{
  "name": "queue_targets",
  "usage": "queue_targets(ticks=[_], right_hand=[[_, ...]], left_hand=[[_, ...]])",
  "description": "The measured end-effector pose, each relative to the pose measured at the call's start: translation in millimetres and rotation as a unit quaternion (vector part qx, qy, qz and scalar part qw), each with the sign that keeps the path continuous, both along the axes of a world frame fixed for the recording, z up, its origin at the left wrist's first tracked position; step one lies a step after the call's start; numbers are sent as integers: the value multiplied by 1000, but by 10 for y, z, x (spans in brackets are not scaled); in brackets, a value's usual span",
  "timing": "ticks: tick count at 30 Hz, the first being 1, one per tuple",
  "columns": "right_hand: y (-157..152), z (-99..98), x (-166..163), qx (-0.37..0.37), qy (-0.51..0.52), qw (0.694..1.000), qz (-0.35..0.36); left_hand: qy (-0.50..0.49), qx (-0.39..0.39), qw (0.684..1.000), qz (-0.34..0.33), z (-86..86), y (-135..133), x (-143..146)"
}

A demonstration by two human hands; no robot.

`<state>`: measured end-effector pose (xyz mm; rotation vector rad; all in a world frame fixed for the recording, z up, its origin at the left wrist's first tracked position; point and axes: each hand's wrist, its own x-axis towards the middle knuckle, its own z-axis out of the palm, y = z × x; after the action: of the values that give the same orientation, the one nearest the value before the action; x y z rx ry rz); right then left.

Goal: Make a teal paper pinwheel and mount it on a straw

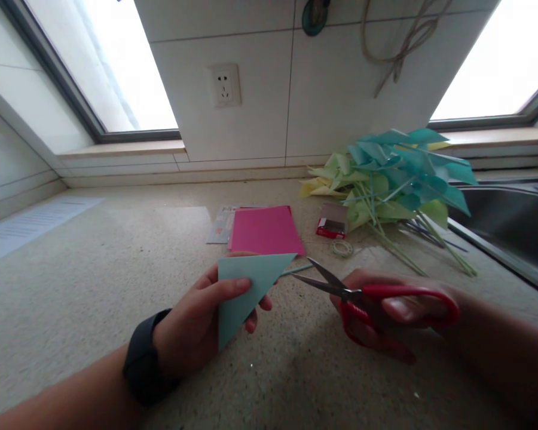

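A light blue-green sheet of paper, folded into a triangle (pixel 246 292), is pinched in my left hand (pixel 197 316), thumb on its face and fingers behind. My right hand (pixel 399 304) grips red-handled scissors (pixel 363 292), whose blades are apart and point left at the paper's right corner. A small gap seems to separate the blade tips from that corner. Behind the triangle lies a stack of pink paper (pixel 266 230) on the speckled counter (pixel 138 257). A thin green stick (pixel 298 270) lies behind the blades, partly hidden.
Blue, green and yellow paper pinwheels (pixel 399 173) on sticks are heaped at the back right, beside a metal sink (pixel 511 221). A small red box (pixel 332 227) and a pale coil (pixel 341 248) lie nearby. A printed sheet (pixel 31 224) is at the far left. The wall has a socket (pixel 225 85).
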<state>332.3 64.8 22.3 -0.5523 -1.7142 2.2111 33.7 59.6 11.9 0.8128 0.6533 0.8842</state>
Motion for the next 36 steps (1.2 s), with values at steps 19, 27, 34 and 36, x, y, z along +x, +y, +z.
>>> queue_targets(ticks=[19, 27, 34, 36], right_hand=[[82, -243, 31, -45, 90, 995, 17], [50, -161, 63, -31, 90, 995, 27], [135, -77, 16, -41, 29, 993, 105], [155, -62, 5, -44, 8, 991, 125]], left_hand=[[29, 6, 999, -44, -132, -15, -74], [136, 106, 982, -73, -125, 17, -151], [216, 195, 947, -138, 44, -15, -118], [221, 209, 942, -141, 63, -39, -113]])
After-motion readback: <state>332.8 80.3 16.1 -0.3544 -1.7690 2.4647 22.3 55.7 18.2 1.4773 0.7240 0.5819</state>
